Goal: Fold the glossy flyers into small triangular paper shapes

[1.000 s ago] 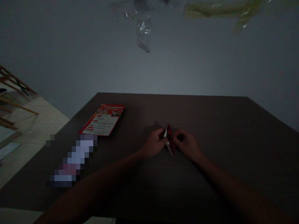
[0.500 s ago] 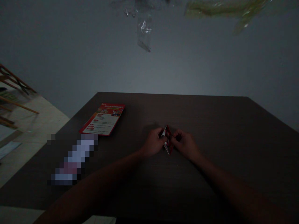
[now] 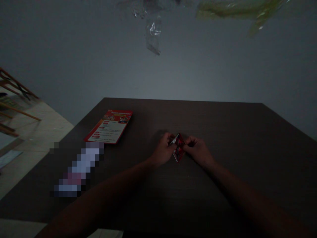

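Note:
A small piece of folded paper (image 3: 178,152), red and white with creases, is held between my two hands above the dark table (image 3: 223,125). It shows a diamond outline, with one point away from me and one toward me. My left hand (image 3: 163,149) pinches its left side, the thumb lying on the paper. On the right side, the thumb and fingers of my right hand (image 3: 198,149) close on the other corner. The undersides of the paper and some fingertips are hidden, and the light is dim.
A stack of red and white printed leaflets (image 3: 111,129) lies on the table's left part. Nearer me is a blurred-out pale oblong thing (image 3: 79,168). A pale wall (image 3: 198,66) rises behind the table, with clear plastic (image 3: 153,33) and yellow tape (image 3: 230,10) on it. Wooden furniture (image 3: 19,86) stands at far left.
The folded paper has spread wider into a fuller diamond, showing more of its red faces. Both hands still grip it, having shifted only slightly.

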A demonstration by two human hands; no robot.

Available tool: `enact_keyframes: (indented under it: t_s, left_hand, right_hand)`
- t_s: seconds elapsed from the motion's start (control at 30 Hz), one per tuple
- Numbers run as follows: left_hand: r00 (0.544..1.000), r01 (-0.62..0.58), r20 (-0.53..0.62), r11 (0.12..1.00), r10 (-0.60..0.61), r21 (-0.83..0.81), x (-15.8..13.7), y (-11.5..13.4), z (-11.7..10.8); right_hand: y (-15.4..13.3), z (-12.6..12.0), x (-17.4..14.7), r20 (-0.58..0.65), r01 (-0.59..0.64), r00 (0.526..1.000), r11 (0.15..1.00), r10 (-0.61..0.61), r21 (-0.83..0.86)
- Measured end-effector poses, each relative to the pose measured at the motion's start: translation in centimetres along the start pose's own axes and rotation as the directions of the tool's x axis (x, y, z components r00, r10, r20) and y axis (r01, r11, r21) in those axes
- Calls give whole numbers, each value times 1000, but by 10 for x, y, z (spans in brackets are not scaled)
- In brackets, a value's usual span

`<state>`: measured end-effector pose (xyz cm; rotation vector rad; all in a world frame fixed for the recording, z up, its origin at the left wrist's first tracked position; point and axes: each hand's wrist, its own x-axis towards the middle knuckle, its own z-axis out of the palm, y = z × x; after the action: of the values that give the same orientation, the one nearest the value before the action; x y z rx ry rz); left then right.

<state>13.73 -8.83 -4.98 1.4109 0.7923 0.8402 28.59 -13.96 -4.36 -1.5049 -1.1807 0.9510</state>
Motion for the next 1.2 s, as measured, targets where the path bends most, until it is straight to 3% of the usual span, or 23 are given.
enact_keyframes:
  t_s: [0.4, 0.63, 0.83, 0.97, 1.2]
  left_hand:
    - [998, -48, 56, 993, 42, 110, -4, -1, 0]
    - [992, -103, 82, 983, 91, 154, -4, -3, -1]
    - [995, -33, 94, 999, 31, 26, -3, 2, 1]
    - [996, -17, 83, 1000, 18, -14, -3, 2, 2]
    - [997, -47, 69, 998, 43, 50, -4, 6, 3]
  right_hand:
    - [5, -3, 2, 88, -81, 994, 983, 67, 162]
    - [5, -3, 1, 79, -94, 994, 955, 74, 282]
    - [2, 0, -1, 97, -123, 991, 890, 89, 439]
    - [0, 1, -2, 140, -140, 987, 881, 85, 452]
    - [5, -1, 0, 142, -93, 989, 920, 41, 381]
